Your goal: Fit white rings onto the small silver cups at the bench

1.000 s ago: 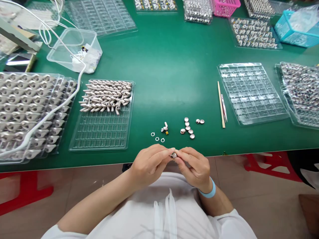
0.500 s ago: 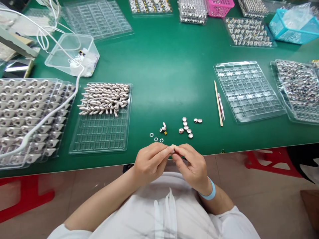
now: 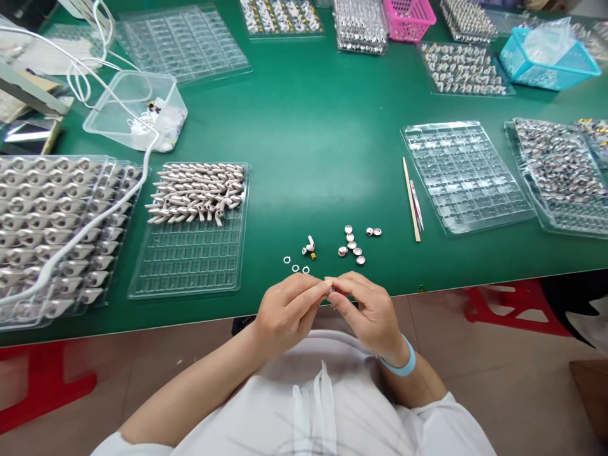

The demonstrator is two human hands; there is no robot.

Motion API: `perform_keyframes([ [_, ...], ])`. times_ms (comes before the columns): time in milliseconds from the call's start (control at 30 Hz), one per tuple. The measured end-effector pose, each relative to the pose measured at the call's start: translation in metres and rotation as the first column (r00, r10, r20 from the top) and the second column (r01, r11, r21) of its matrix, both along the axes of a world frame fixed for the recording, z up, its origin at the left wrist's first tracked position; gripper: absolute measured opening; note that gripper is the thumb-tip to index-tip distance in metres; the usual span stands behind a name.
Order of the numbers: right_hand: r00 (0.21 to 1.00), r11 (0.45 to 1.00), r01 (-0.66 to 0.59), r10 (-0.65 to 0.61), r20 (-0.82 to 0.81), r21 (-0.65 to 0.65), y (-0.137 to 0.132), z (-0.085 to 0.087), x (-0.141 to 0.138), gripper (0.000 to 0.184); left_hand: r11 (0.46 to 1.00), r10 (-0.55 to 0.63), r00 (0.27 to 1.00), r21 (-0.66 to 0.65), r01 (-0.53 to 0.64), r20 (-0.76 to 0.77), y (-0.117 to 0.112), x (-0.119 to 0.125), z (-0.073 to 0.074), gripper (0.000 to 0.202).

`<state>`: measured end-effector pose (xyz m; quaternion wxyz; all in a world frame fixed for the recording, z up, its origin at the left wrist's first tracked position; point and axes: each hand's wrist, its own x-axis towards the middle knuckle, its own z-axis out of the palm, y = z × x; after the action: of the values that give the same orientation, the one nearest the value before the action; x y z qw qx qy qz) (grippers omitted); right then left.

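Observation:
My left hand (image 3: pixel 289 310) and my right hand (image 3: pixel 368 311) meet at the table's front edge, fingertips pinched together. Between them is a small silvery part (image 3: pixel 329 291), mostly covered by the fingers, so its exact kind cannot be made out. Just beyond my left hand lie several thin white rings (image 3: pixel 296 268) and a white earbud piece (image 3: pixel 310 244) with a yellow tab (image 3: pixel 313 256). Several small round silvery caps (image 3: pixel 351 246) are scattered on the green table beyond my right hand.
Left stand a half-filled tray of grey stem-shaped earbud shells (image 3: pixel 194 259), stacked trays of shells (image 3: pixel 47 237) and a clear tub (image 3: pixel 135 79) under a white cable (image 3: pixel 95 221). Right lie a wooden stick (image 3: pixel 411 199), tweezers (image 3: pixel 417 206), a clear tray (image 3: pixel 468 177) and a loaded tray (image 3: pixel 560 164).
My hands keep their pinch at nearly the same spot, with a slight shift of the fingertips around the part. The view has moved a little; the things on the table lie as before.

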<state>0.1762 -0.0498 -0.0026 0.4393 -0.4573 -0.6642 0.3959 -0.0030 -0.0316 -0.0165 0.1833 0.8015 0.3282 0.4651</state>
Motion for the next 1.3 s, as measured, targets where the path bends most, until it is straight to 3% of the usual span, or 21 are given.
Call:
perform_keyframes([
  [200,1.0,0.998,-0.011,0.012,-0.018,0.057,0.0,-0.004,0.002,0.03,1.0,-0.006,0.998,-0.029,0.008,0.059,0.0,-0.003,0.007,0.03],
  [567,0.999,0.993,-0.035,0.034,0.005,0.117,-0.001,-0.005,0.002,0.037,0.997,-0.08,0.997,0.014,0.08,0.002,0.004,-0.01,0.007,0.03],
  [933,0.998,0.967,0.037,-0.047,0.035,0.25,-0.002,-0.005,-0.005,0.04,0.998,-0.061,0.998,0.011,0.061,0.015,0.002,-0.008,0.007,0.027],
  [1300,0.993,0.953,0.003,-0.038,0.109,0.303,-0.005,-0.013,-0.007,0.04,0.999,-0.048,0.999,0.01,0.048,0.0,0.001,-0.01,0.005,0.024],
])
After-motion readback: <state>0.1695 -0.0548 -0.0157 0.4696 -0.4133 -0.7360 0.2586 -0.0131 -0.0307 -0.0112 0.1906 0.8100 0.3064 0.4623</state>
